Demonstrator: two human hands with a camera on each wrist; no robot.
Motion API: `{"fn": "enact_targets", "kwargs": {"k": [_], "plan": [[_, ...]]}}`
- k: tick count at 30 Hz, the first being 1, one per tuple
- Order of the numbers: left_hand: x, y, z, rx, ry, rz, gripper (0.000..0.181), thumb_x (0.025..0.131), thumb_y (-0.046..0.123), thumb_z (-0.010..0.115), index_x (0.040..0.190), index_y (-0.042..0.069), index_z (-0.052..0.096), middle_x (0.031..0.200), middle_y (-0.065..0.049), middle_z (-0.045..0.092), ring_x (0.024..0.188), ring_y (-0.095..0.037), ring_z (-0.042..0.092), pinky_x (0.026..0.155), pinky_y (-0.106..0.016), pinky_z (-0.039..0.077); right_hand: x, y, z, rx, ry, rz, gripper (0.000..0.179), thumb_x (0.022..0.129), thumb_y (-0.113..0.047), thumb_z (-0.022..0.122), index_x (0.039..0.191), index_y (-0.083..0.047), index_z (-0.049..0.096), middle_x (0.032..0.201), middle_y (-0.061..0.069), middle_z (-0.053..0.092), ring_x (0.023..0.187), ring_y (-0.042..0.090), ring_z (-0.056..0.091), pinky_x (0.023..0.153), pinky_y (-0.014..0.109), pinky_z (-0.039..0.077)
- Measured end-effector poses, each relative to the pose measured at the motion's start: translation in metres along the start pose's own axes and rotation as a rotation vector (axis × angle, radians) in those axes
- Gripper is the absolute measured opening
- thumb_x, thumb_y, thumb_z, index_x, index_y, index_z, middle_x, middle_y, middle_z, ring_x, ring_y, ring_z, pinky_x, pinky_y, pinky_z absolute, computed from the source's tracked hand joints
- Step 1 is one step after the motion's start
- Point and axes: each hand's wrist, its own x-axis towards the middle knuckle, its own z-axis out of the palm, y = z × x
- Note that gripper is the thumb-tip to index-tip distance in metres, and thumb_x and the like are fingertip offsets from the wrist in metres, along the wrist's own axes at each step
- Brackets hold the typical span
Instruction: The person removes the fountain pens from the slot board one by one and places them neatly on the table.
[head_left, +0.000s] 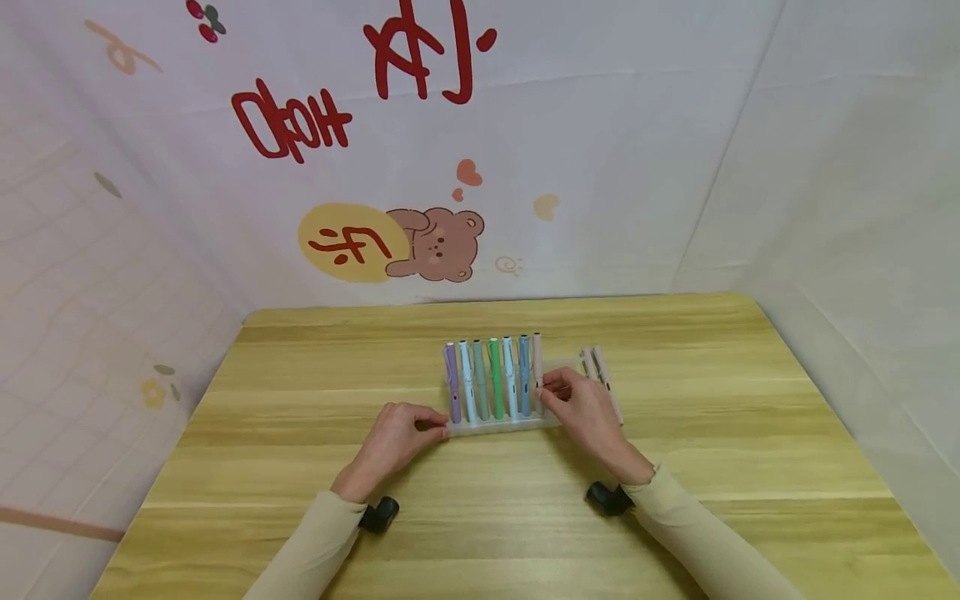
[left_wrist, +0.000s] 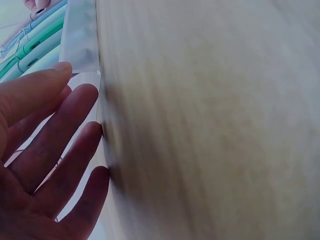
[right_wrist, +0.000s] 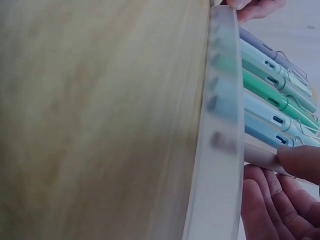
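A translucent pen stand (head_left: 498, 427) sits on the table, with several capped pens upright in a row: a purple pen (head_left: 453, 383), a green pen (head_left: 496, 379), a blue pen (head_left: 524, 375) and paler ones between. At the row's right end is a pale pink pen (right_wrist: 260, 157), its lower tip showing through the stand's front wall. My right hand (head_left: 585, 408) pinches this pen between thumb and fingers. My left hand (head_left: 397, 433) holds the stand's left end, thumb (left_wrist: 57, 72) at its corner and the other fingers spread loosely behind.
Two more pale pink pens (head_left: 602, 371) lie side by side to the right of the stand, partly hidden by my right hand. The wooden table (head_left: 480, 533) meets a white printed cloth wall (head_left: 600, 208) at the back, and cloth hangs along both sides.
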Motion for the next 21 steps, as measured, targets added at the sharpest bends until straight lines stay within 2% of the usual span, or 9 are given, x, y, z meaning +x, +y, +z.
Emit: {"fn": "enact_targets", "kwargs": {"k": [13, 21], "plan": [[0.000, -0.001, 0.003, -0.011, 0.007, -0.003, 0.011, 0.088, 0.016, 0.084, 0.099, 0.015, 0.084, 0.098, 0.003, 0.079, 0.095, -0.015, 0.072, 0.084, -0.040, 0.057, -0.004, -0.004, -0.004, 0.073, 0.061, -0.012, 0.020, 0.095, -0.015, 0.077, 0.109, -0.003, 0.071, 0.102, 0.010, 0.076, 0.091, 0.027, 0.075, 0.082, 0.044, 0.060], [-0.001, 0.001, 0.001, -0.002, 0.015, 0.000, 0.012, 0.087, 0.014, 0.085, 0.099, 0.013, 0.084, 0.098, 0.001, 0.079, 0.094, -0.015, 0.073, 0.083, -0.039, 0.058, -0.004, -0.010, -0.008, 0.104, 0.082, -0.030, 0.017, 0.095, -0.013, 0.077, 0.108, -0.004, 0.071, 0.101, 0.009, 0.076, 0.090, 0.025, 0.075, 0.082, 0.042, 0.061]]}}
